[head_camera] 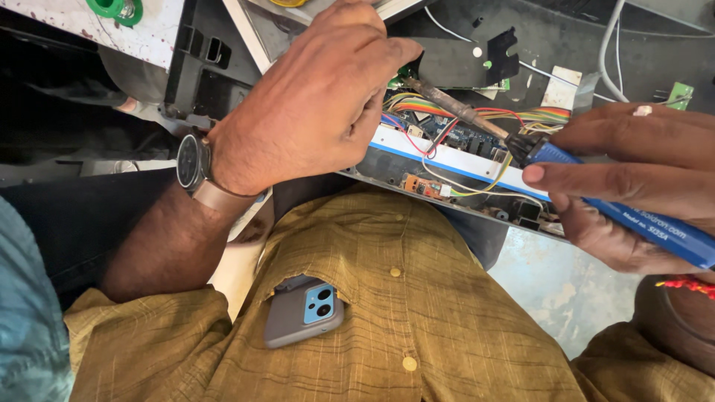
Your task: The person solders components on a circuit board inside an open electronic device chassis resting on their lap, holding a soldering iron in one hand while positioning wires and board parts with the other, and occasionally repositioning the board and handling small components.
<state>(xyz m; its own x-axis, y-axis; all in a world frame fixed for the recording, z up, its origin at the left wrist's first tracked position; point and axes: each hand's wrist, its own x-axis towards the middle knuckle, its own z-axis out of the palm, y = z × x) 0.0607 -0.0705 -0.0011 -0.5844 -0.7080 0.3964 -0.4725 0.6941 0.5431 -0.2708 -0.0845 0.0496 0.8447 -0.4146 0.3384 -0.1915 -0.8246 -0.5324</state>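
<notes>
- Soldering iron (566,167): blue handle clamped in the right hand (633,186), fingers (596,176) wrapped along the grip near the black collar; brown, scorched shaft runs up-left, tip near the green edge of the circuit board (447,130) under the left hand's fingertips.
- Left hand (313,104): palm down over the top-left of the opened chassis, fingers together and curled, tips pressing down at the board edge (what they pinch, if anything, is hidden; cannot tell).
- Wristwatch (195,162) with dark round face on the left wrist.
- Edges and room: the board sits in a narrow slot between the white strip with blue edge (462,160) at the front and a black plastic panel (454,63) behind; rainbow ribbon wires (428,106) plus red and yellow leads crowd the gap right under the shaft. Little free room between the two hands; more open space right of the panel, where white cables (611,45) run.
- Grey chassis rim (372,179) touches the olive shirt (417,298), so the unit rests against the person's lap.
- Labels: handle carries small white print along its length; a blank white rectangular tag (560,88) lies behind the wires; small green board (679,95) far right.
- Green solder spool (113,9) top-left on the speckled surface (149,37).
- Grey phone (304,320) with blue camera block sticks out of the shirt pocket.
</notes>
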